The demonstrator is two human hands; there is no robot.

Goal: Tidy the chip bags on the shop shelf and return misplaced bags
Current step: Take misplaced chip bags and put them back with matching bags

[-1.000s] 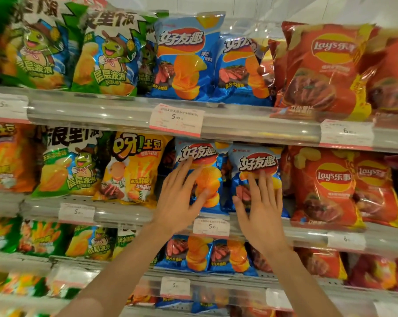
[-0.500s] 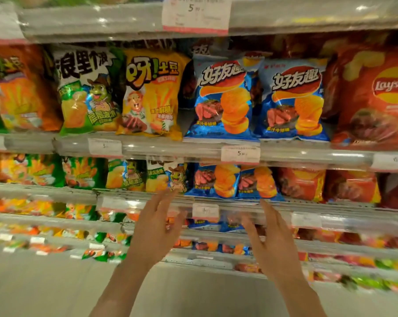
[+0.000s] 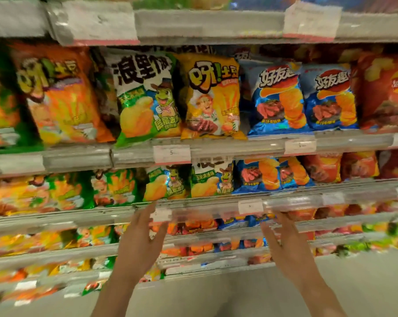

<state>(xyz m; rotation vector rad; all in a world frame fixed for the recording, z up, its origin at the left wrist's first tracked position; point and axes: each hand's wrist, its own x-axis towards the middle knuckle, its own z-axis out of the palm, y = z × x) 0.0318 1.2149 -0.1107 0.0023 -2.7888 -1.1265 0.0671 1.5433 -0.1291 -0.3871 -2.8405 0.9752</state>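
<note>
Yellow foil catches the eye first: a yellow crinkled chip bag with a cartoon chef (image 3: 213,97) stands upright on the middle shelf (image 3: 239,146), wedged between a green-and-white bag with a cartoon frog (image 3: 146,97) on its left and two blue bags printed with ridged crisps (image 3: 277,99) on its right. Its orange look-alike (image 3: 60,94) sits further left on the same shelf, so I judge the yellow bag to be the misplaced one, though that is only a reading of the row.

A second ago both hands lay flat on the blue bags on this shelf. They have since come off them and dropped, and the view has tipped down with them, so the middle shelf now sits high in the picture. The blue bags are left standing side by side, faces forward, which suggests that bit of straightening is finished.

Now the left hand (image 3: 139,243) and the right hand (image 3: 285,245) hover in front of the clear rail of the lower shelf (image 3: 216,209), fingers (image 3: 147,216) straight and spread, holding nothing. Compared with half a second ago they are slightly higher and closer to that rail. Motion blur makes it hard to say whether the fingertips touch the rail or stop just short of it. Green frog bags (image 3: 168,184) and smaller blue bags (image 3: 260,175) stand just above the hands.
</note>
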